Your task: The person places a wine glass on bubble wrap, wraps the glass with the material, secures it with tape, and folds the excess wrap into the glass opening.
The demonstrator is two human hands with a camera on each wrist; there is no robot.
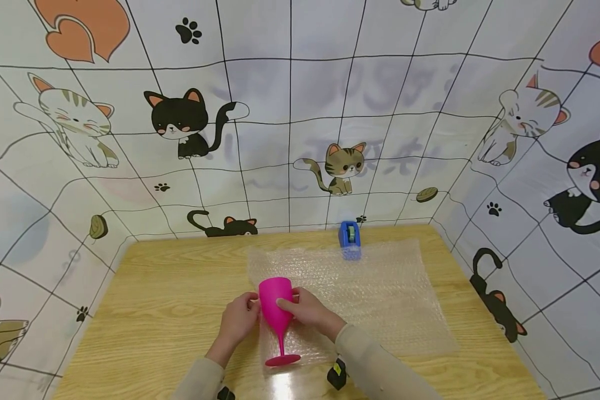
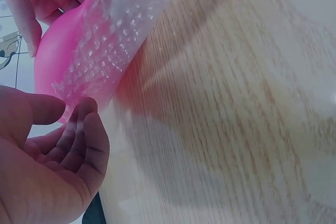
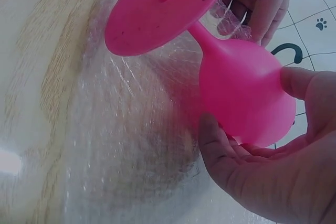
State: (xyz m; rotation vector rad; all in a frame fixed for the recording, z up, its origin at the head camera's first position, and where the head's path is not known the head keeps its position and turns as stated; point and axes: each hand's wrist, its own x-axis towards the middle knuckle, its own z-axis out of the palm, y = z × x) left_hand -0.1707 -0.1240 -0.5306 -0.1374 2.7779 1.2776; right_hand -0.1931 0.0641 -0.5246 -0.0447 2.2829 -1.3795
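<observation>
A bright pink goblet [image 1: 276, 300] with a thin stem and a round foot lies over the left part of a sheet of clear bubble wrap [image 1: 380, 300]. My right hand [image 1: 314, 311] grips the goblet's bowl, thumb on one side and fingers round the other, as the right wrist view also shows. At the left of the bowl, my left hand [image 1: 239, 318] pinches the edge of the bubble wrap between thumb and fingers. In the left wrist view the lifted wrap [image 2: 110, 40] lies up against the goblet [image 2: 55, 56].
A blue tape dispenser [image 1: 350, 234] stands at the back of the wooden table [image 1: 170, 289], its front end over the wrap's far edge. Cat-printed cloth walls [image 1: 290, 122] enclose the table at the back and both sides.
</observation>
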